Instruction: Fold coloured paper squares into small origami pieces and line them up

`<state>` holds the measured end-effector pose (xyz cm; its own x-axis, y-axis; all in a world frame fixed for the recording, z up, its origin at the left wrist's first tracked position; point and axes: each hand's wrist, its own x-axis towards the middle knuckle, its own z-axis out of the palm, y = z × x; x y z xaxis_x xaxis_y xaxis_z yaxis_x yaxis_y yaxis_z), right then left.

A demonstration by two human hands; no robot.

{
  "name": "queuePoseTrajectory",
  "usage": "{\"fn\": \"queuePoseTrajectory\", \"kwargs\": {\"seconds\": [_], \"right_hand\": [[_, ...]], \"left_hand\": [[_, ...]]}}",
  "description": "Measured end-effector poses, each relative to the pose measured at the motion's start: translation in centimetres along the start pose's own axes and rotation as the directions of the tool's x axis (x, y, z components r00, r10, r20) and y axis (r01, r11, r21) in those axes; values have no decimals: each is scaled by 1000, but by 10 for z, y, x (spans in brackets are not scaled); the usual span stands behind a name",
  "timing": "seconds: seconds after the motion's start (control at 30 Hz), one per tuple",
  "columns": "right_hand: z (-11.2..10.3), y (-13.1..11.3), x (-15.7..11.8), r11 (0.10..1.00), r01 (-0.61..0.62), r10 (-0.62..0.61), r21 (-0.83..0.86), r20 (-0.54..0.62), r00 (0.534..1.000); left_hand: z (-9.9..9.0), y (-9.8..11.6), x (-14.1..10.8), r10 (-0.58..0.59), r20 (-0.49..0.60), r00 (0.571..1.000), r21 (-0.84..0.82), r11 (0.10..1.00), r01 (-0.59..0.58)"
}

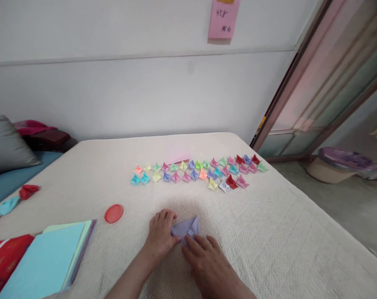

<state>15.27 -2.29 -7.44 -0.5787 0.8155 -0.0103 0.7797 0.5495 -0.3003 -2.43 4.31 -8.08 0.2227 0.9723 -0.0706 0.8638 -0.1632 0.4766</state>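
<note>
A partly folded lavender paper [186, 227] lies on the cream cloth in front of me, with a pointed corner at its upper right. My left hand [162, 232] grips its left edge between thumb and fingers. My right hand [203, 255] rests on the paper's lower right part, fingers extended and slightly spread over it. Beyond my hands, several small folded paper pieces [186, 177] in many colours stand in rows across the cloth.
A red round lid [114, 213] sits left of my hands. Stacked coloured paper sheets [48, 259] and a red packet [7, 257] lie at the lower left. Small folded pieces [8, 206] rest near the left edge. A white wall [138, 95] borders the far side.
</note>
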Motion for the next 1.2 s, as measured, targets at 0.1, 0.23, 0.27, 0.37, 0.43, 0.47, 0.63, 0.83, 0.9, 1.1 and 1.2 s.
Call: {"fn": "queuePoseTrajectory", "kwargs": {"seconds": [0.1,0.23,0.27,0.37,0.43,0.47,0.63,0.83,0.9,1.1,1.2], "right_hand": [[-7,1,2,1000,11,-11,18,13,1000],[-13,0,4,999,6,-7,34,17,1000],[-13,0,4,999,5,-5,41,18,1000],[-11,-1,3,997,1,-3,81,31,1000],[-7,-2,3,994,-12,11,110,11,1000],[-5,-3,4,992,-29,30,122,-13,999],[-3,-6,10,963,-173,197,205,-102,975],[-6,3,15,906,-314,355,282,-107,929],[-7,5,15,883,-311,367,350,-105,924],[-15,10,17,707,-303,448,639,-73,891],[-20,13,18,587,-240,458,773,-72,886]], "left_hand": [[-2,-4,4,3,23,1000,2,1000,-3],[-6,-9,7,13,49,999,9,1000,-14],[-6,-9,7,16,57,998,10,1000,-16],[-8,-7,5,20,77,997,18,1000,-22],[-8,-3,4,16,84,996,26,999,-19],[-7,-1,4,10,85,996,31,999,-13],[-3,9,7,-71,97,993,53,996,66],[-1,15,8,-91,115,989,-8,996,93],[1,16,5,-78,123,989,-65,994,86],[-2,21,0,-59,182,982,-362,924,122],[-13,25,-3,-9,218,976,-528,840,126]]}}
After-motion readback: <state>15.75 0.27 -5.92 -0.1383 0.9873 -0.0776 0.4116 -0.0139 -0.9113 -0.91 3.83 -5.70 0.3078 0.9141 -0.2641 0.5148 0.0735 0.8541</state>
